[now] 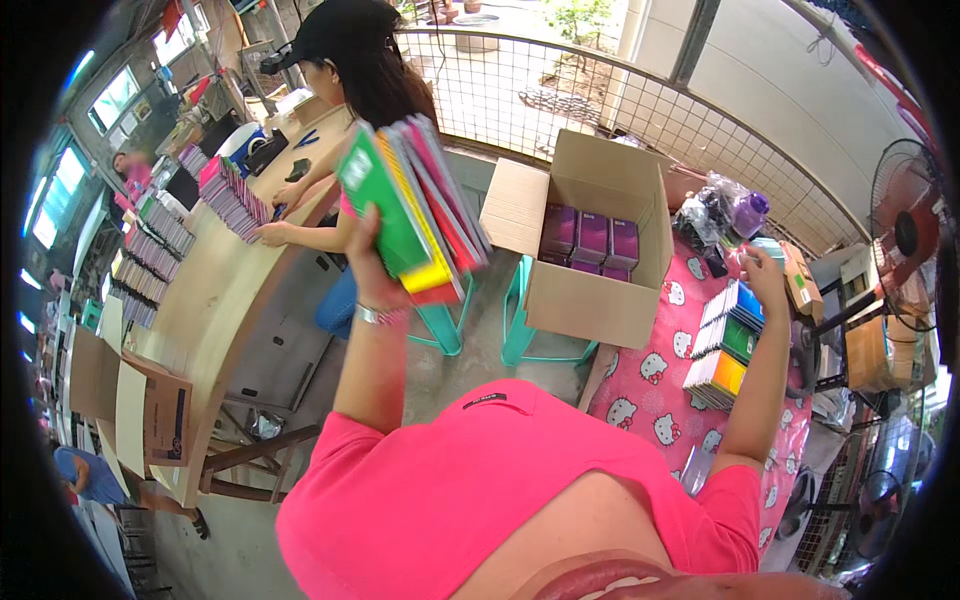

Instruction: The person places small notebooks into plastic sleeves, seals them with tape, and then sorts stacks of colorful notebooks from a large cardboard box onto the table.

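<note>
My left hand (pixel 365 245) is raised and grips a fanned stack of thin notebooks (pixel 415 205) with green, yellow, red and pink covers. A bracelet sits on that wrist. My right hand (pixel 765 270) reaches out to the right and rests on top of a row of coloured notebooks (pixel 725 340) standing on a table with a pink patterned cloth (pixel 650 400). Whether that hand grips anything cannot be made out. I wear a pink shirt.
An open cardboard box (pixel 600 290) with purple packs stands on a teal stool (pixel 520 320). A person in a black cap (pixel 340 40) sorts books at a long wooden table (pixel 215 290) on the left. A fan (pixel 905 225) stands at right, a wire fence (pixel 600 100) behind.
</note>
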### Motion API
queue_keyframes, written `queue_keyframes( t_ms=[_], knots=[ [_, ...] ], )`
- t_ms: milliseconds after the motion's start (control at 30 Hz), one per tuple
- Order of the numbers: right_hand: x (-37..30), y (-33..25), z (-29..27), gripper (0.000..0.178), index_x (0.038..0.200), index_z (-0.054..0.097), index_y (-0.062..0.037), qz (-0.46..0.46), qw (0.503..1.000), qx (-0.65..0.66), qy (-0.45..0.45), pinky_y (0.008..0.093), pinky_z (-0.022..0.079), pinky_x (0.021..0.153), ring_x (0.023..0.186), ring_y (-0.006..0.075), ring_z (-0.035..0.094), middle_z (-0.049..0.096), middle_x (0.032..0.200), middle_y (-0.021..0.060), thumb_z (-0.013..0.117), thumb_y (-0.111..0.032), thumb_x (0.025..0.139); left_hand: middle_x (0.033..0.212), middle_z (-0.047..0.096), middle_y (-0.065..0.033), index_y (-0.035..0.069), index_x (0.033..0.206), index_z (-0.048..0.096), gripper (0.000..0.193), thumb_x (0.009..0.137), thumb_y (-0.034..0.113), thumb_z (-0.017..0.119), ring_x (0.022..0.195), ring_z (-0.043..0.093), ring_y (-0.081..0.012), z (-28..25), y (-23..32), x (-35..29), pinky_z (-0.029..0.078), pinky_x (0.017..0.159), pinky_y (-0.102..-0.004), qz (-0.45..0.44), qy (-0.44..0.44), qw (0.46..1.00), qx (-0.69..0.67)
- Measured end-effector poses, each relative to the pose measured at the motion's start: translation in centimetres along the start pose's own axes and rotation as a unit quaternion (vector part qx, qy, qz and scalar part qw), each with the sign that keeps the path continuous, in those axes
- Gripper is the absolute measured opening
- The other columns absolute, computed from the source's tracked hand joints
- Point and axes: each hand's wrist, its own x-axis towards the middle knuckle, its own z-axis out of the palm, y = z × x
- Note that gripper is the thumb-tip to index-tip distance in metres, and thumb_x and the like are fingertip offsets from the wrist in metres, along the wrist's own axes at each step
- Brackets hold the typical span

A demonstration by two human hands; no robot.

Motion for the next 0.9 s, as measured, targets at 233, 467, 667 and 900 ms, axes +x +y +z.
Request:
queue_keyframes(
  t_ms=[233,467,667,900],
  knots=[
    [7.5,17.2,7.1,0.034,0.106,0.055,-0.0020,0.306,0.849,0.346,0.256,0.0375,0.051,0.058,0.067,0.0231,0.054,0.053,0.084,0.0102,0.060,-0.028,0.085,0.115,0.059,-0.0099,0.005,0.124,0.047,0.046,0.089,0.035,0.052,0.099,0.061,-0.0248,4.5,7.5,6.3,0.050,0.087,-0.0422,0.126,-0.118,0.984,0.054],
    [8.4,18.6,8.0,0.044,0.117,0.050,0.0046,0.435,0.832,0.261,0.227,0.0483,0.055,0.072,0.095,0.0330,0.060,0.055,0.110,0.0208,0.061,-0.023,0.083,0.115,0.059,-0.0113,0.004,0.124,0.046,0.047,0.086,0.029,0.058,0.100,0.061,-0.0244,0.1,-4.1,2.4,0.049,0.089,-0.0393,-0.064,0.044,0.994,0.082],
    [11.5,17.6,4.6,0.045,0.118,0.049,0.0026,0.404,0.841,0.243,0.267,0.0454,0.054,0.074,0.093,0.0307,0.060,0.056,0.108,0.0179,0.063,-0.016,0.079,0.098,0.065,-0.0126,0.001,0.109,0.054,0.035,0.085,0.025,0.060,0.082,0.066,-0.0230,-0.4,-11.4,-0.4,0.054,0.078,-0.0365,-0.337,0.082,0.938,0.004],
    [11.5,19.4,5.0,0.048,0.119,0.048,0.0002,0.356,0.845,0.290,0.274,0.0420,0.053,0.075,0.092,0.0280,0.060,0.057,0.107,0.0146,0.064,-0.007,0.075,0.107,0.063,-0.0122,0.000,0.117,0.052,0.042,0.084,0.025,0.060,0.091,0.065,-0.0212,1.8,-14.4,-0.6,0.051,0.084,-0.0343,-0.365,0.021,0.926,0.091]
  ],
)
